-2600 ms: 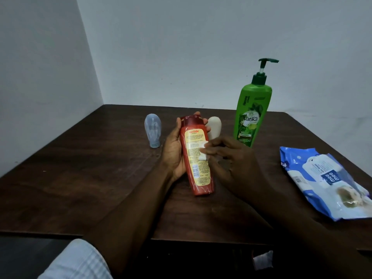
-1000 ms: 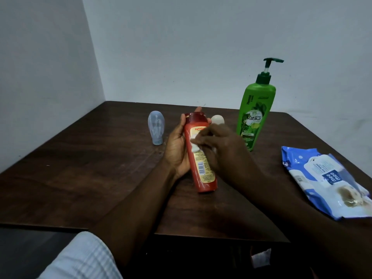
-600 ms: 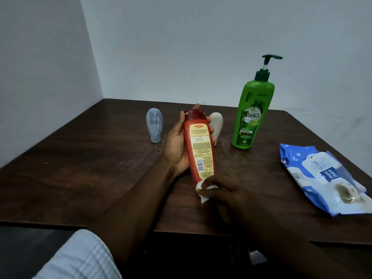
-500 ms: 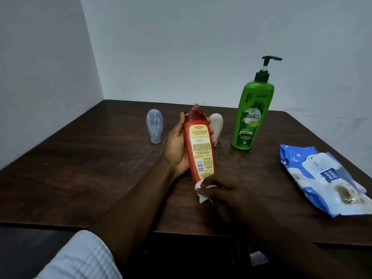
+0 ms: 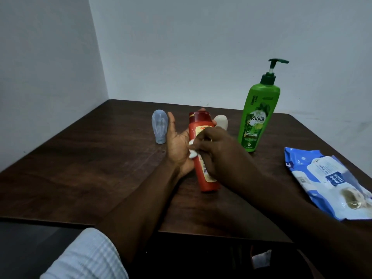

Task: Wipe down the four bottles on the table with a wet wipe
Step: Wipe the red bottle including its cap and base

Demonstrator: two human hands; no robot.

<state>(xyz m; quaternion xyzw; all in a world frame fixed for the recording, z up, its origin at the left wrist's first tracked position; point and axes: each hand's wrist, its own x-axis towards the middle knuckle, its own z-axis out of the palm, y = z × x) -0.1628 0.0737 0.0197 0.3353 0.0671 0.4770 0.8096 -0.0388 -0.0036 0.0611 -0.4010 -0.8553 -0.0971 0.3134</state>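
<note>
A red bottle [image 5: 203, 135] with a yellow label leans over the middle of the table, cradled from behind by my left hand [image 5: 178, 146]. My right hand [image 5: 219, 150] presses a crumpled white wet wipe [image 5: 192, 151] against the bottle's left side, about halfway up. A small pale-blue bottle [image 5: 159, 125] stands upside down on its cap to the left. A small cream bottle [image 5: 221, 121] stands just behind the red one, partly hidden. A tall green pump bottle [image 5: 258, 115] stands upright at the right.
A blue and white pack of wet wipes [image 5: 330, 182] lies flat near the right edge of the dark wooden table [image 5: 80, 168]. White walls meet in a corner behind the table. A checked sleeve covers my left upper arm.
My right hand has carried the wipe up from the bottom of the red bottle to its middle. My left hand still holds the bottle in the same place.
</note>
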